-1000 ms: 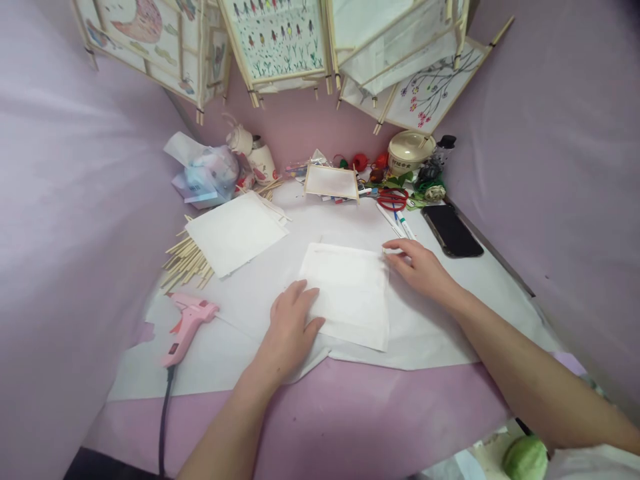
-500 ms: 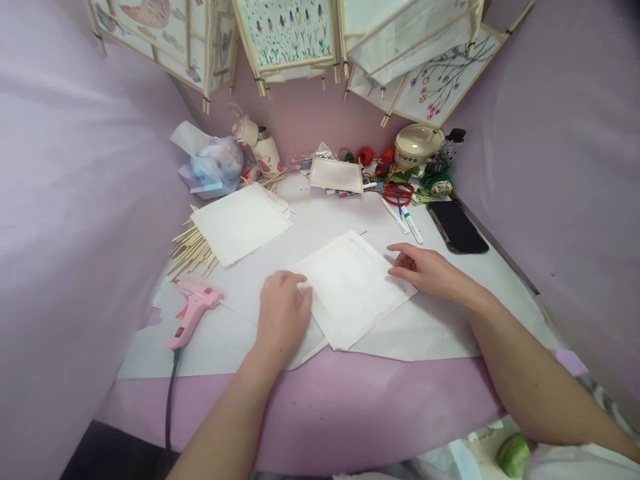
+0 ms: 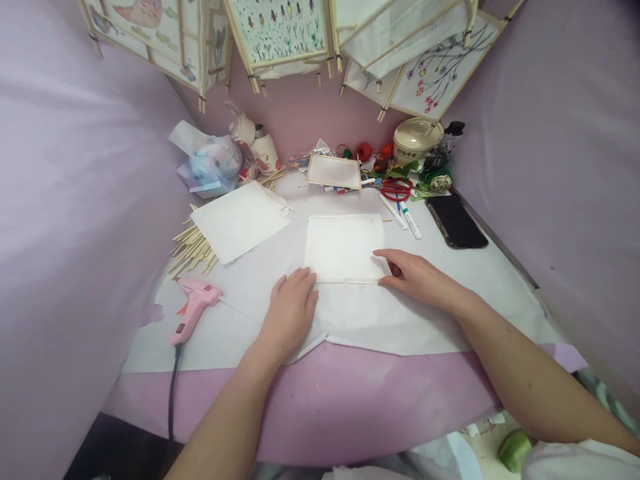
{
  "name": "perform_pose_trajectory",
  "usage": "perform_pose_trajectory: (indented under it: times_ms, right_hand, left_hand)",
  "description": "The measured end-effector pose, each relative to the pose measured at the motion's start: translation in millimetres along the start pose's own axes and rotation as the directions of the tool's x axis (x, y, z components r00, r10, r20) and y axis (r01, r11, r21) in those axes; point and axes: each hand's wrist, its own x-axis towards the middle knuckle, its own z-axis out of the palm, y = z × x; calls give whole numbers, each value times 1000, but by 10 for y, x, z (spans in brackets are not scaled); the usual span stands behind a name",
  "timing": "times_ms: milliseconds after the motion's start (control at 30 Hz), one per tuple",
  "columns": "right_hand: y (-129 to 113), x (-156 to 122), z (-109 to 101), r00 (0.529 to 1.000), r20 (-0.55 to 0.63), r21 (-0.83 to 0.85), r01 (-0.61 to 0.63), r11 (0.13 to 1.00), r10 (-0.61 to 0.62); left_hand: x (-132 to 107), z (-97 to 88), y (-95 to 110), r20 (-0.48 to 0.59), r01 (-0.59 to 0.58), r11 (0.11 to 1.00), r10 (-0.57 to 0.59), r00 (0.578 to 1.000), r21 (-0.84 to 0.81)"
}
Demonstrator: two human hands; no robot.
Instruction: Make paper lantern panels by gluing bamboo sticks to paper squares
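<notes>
White and square, a sheet (image 3: 345, 243) is lying in the middle of the frame, its near edge almost level. The left hand (image 3: 291, 303) is resting at its lower left corner, fingers loose, not gripping anything. The right hand (image 3: 413, 273) is curving at its right edge, thumb and pointing finger well apart, so it isn't pinching. With one hand on each side, I'm guessing they are lining the sheet up and stopping it from sliding.

On the left, a pink glue gun (image 3: 193, 308) is lying on its side, maybe so it is easy to grab. Behind it, a paper pile (image 3: 239, 223) is partly covering some sticks (image 3: 193, 250); perhaps it is sitting there to be out of the way. Pens (image 3: 411, 221), red scissors (image 3: 397, 190) and a phone (image 3: 457, 222) are lying at the right, likely put there to leave elbow room.

At the upper right, a bowl (image 3: 417, 141) is showing dark Chinese writing, too small for me to be reading surely. I'm seeing no clear brand on the glue gun or phone.
</notes>
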Motion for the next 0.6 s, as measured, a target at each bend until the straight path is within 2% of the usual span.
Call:
perform_pose_trajectory:
  times_ms: [67,133,233,333,367,400,467,500,533,600]
  right_hand:
    - [33,13,22,1000,-23,15,1,1000,-1]
    - [73,17,19,1000,-25,32,-10,999,11]
    - [105,13,-8,1000,3,56,-15,998,15]
    - [110,0,-28,1000,19,64,-13,998,11]
    - [114,-3,-28,1000,22,63,-9,998,8]
    - [120,-6,-25,1000,23,59,-3,998,2]
    - [142,-5,-12,1000,22,48,15,999,-16]
    - [155,-3,-5,999,22,44,23,999,-24]
    - [166,1,3,999,22,41,29,999,-30]
    - [181,8,11,999,23,42,39,998,-40]
  left_hand:
    - [-16,3,12,43,-9,997,5,999,79]
    - [-50,6,32,41,5,989,-11,999,150]
    - [-130,-23,4,-23,57,975,-53,998,216]
    - [-256,-139,-202,-160,112,980,-85,983,166]
    - [-311,-195,-316,-236,148,981,-115,965,128]
    - [-373,-255,-447,-328,210,973,-170,929,90]
    - [-511,-366,-734,-494,391,917,-307,813,74]
    - [-579,-408,-875,-513,482,871,-372,774,96]
    - [-641,-438,-1007,-497,556,821,-433,752,126]
    - [-733,-462,-1225,-441,636,753,-518,733,171]
